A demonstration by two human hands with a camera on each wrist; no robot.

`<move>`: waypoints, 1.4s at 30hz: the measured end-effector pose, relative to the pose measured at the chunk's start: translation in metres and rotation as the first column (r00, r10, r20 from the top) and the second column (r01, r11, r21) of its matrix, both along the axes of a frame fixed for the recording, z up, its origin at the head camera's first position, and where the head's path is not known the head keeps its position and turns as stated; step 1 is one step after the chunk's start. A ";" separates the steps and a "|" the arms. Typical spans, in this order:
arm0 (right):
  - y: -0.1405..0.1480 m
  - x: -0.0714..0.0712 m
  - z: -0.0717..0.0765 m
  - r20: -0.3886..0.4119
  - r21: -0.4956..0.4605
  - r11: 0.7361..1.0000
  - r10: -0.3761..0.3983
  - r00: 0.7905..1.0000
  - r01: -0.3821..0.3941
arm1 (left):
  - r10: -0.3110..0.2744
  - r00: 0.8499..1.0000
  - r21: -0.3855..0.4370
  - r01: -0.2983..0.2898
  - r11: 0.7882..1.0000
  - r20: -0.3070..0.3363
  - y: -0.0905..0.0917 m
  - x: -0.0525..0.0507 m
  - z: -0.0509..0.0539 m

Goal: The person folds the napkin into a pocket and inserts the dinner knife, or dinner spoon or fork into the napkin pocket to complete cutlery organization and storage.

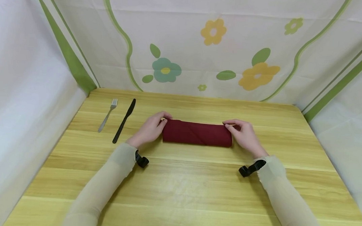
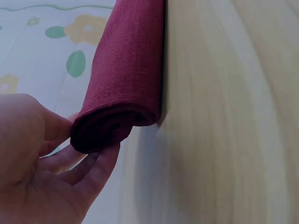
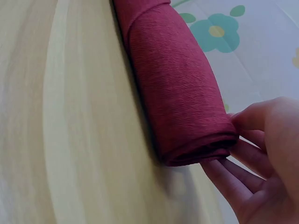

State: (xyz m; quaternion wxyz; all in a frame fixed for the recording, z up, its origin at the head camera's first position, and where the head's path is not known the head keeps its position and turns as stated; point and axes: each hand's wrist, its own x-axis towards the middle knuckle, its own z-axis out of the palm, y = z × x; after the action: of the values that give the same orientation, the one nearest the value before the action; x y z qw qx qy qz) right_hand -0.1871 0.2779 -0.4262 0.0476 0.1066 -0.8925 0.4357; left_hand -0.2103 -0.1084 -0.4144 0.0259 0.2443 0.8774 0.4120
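A dark red cloth napkin (image 1: 195,133), rolled into a flat tube, lies crosswise on the wooden table with a slanting edge showing on its top. My left hand (image 1: 151,128) pinches its left end at the far corner. In the left wrist view, that hand (image 2: 51,163) has its thumb at the side of the roll (image 2: 126,65) and fingertips under the open end. The far corner of the right end is pinched by my right hand (image 1: 243,133). Layers of the coiled cloth (image 3: 182,88) show in the right wrist view, with fingers (image 3: 233,182) partly beneath them.
To the left of the napkin lie a fork (image 1: 108,115) with a grey handle and a black table knife (image 1: 124,120), both slanted. A white curtain with printed flowers (image 1: 184,35) rises behind the table's (image 1: 177,190) far edge, and white cloth hangs at both sides.
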 end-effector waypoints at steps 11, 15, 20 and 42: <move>0.000 -0.003 -0.007 0.033 -0.026 1.000 0.001 0.999 0.000 | -0.001 1.000 -0.065 0.003 0.998 0.030 0.003 -0.006 -0.008; 0.003 0.003 -0.001 0.041 -0.029 1.000 0.010 0.999 -0.009 | -0.031 0.999 -0.150 0.027 0.988 -0.019 0.004 0.005 -0.003; 0.001 0.015 0.009 -0.003 0.043 0.997 0.065 0.998 -0.064 | -0.147 0.984 -0.295 0.111 0.949 -0.101 0.005 0.023 0.003; 0.003 -0.011 0.007 -0.003 0.411 0.879 0.266 0.964 -0.242 | -0.383 0.923 -0.425 0.361 0.830 0.038 0.002 0.067 0.003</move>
State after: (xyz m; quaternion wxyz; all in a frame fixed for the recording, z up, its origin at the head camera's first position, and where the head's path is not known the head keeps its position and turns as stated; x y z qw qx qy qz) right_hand -0.1986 0.2812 -0.4191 -0.0068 0.2430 -0.9400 0.2395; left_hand -0.1436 -0.1061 -0.4112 0.1365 0.4087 0.8816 0.1925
